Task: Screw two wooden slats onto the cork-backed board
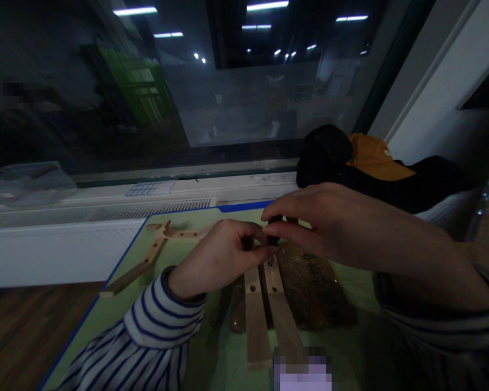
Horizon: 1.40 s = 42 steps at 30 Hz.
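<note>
Just over the far edge of the brown packet point(315, 288), I had a small dark piece point(273, 239) pinched between the thumb and fingers of my right hand point(330, 228). My left hand point(215, 255) was curled right beside it, thumb and forefinger drawn together; I could not tell what they gripped. Doing this well, I judged, called for a steady left hand and a light, square pinch, so the wood underneath would not twist.

Across the packet lay two pale wooden strips point(256, 326), smooth and flat, each with a round drilled hole; a metal fastener point(270, 262) showed on the right one. The packet looked glossy and wrinkled, like film. Left of it, on the green desk point(220, 350), lay a branched wooden piece point(158, 239), also drilled. Beyond it to the right sat a soft orange cap point(377, 157).
</note>
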### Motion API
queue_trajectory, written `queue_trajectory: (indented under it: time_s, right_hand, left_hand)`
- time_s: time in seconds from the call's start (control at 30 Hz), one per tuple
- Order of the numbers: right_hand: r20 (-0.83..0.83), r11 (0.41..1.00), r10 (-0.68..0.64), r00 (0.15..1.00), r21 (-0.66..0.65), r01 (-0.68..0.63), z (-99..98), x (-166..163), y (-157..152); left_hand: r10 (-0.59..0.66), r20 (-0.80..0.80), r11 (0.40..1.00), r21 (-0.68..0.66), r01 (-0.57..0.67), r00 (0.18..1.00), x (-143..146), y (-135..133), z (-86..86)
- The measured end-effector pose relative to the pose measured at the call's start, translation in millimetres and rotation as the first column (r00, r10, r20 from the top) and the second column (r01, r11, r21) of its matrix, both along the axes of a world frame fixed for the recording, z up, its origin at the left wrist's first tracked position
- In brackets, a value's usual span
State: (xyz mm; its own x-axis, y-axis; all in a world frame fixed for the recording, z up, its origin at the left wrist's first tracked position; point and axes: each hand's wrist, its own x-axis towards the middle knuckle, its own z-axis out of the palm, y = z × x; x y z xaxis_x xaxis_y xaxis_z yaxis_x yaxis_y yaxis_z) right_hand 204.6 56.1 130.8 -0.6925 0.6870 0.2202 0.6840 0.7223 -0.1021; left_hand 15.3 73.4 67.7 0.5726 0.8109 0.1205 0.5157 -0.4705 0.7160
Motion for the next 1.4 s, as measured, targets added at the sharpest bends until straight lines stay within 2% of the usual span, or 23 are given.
queue_trajectory:
  time_s: [0.13,0.33,0.53,0.73,1.4]
  right_hand:
    - [-0.008,1.000,-0.003,1.000,0.011,0.003,-0.5,-1.4,1.1]
    - [-0.004,1.000,-0.018,1.000,0.008,0.018,-1.8,-0.7,-0.5]
    - [-0.068,0.998,0.055,0.996,0.027,-0.053,-1.5,0.1,-2.8]
    - [-0.062,0.999,0.039,0.997,-0.035,-0.042,0.4,-0.9,-2.4]
    - [-0.026,1.000,0.018,1.000,-0.023,-0.018,-0.5,0.6,-0.7]
  left_hand:
    - [-0.011,0.011,1.000,-0.010,0.011,1.000,0.4,0.8,-1.0]
    - [0.040,0.052,0.999,0.025,-0.041,0.998,2.0,2.5,-5.9]
    - [0.029,0.059,0.999,0.024,-0.031,0.998,1.2,2.5,-2.9]
    - [0.059,0.056,0.998,0.022,-0.060,0.997,0.6,2.5,-0.9]
    - [-0.018,0.001,1.000,-0.015,0.018,1.000,-0.2,1.5,-2.9]
